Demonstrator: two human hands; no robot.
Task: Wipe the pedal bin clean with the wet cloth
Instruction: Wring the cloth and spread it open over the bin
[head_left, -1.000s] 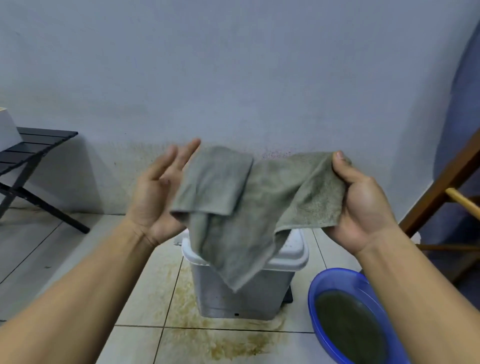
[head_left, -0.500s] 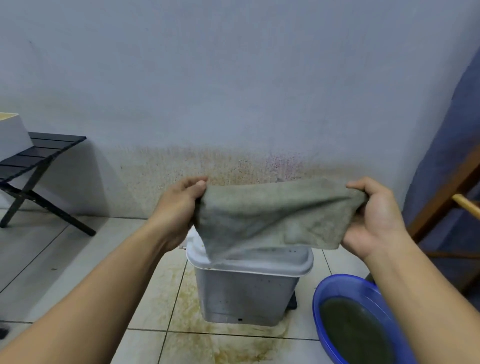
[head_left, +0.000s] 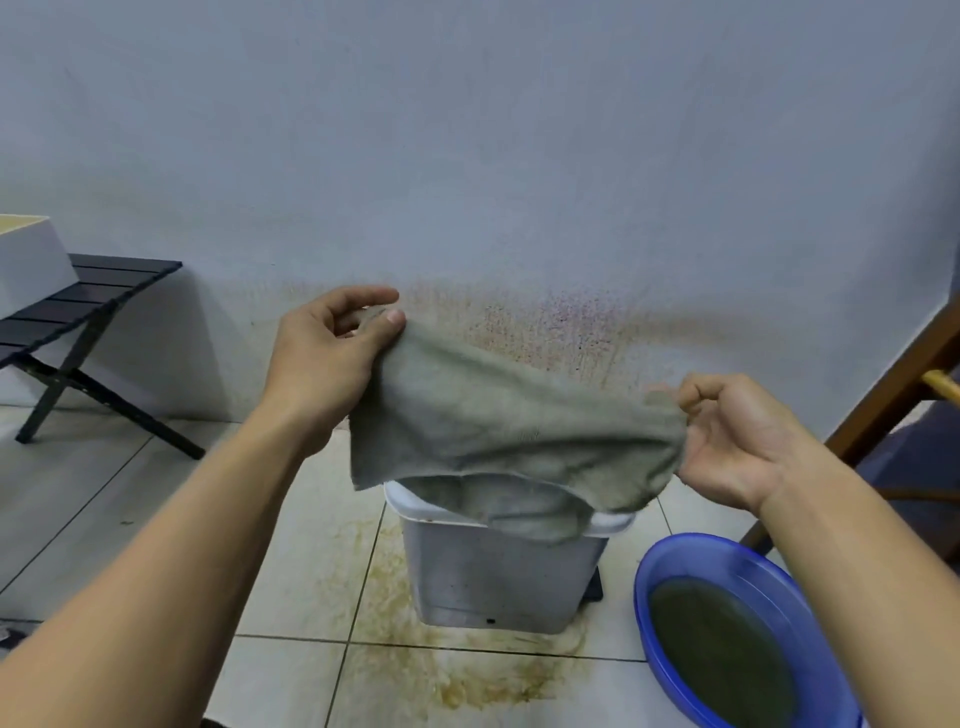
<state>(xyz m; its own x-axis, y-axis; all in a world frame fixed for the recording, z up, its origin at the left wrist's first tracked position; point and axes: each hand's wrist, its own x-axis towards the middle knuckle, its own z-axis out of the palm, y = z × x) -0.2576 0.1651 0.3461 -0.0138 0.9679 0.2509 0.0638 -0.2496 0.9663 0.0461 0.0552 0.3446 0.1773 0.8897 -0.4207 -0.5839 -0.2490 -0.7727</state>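
Fingers (head_left: 363, 298) of the left hand (head_left: 322, 364) pinch the wet cloth's (head_left: 509, 431) upper left corner against the thumb. The cloth sags across to the right hand (head_left: 737, 447), whose curled fingers pinch its other corner. Its lower fold hangs before the pedal bin's (head_left: 493, 577) lid.

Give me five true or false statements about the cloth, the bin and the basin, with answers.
1. Both the left hand and the right hand hold the cloth. True.
2. The bin lies on its side. False: it stands upright on the floor.
3. The blue basin holds murky water. True.
4. The basin sits to the left of the bin. False: it sits to its right.
5. The wall behind the bin is spotless. False: it is stained with brownish splatter.
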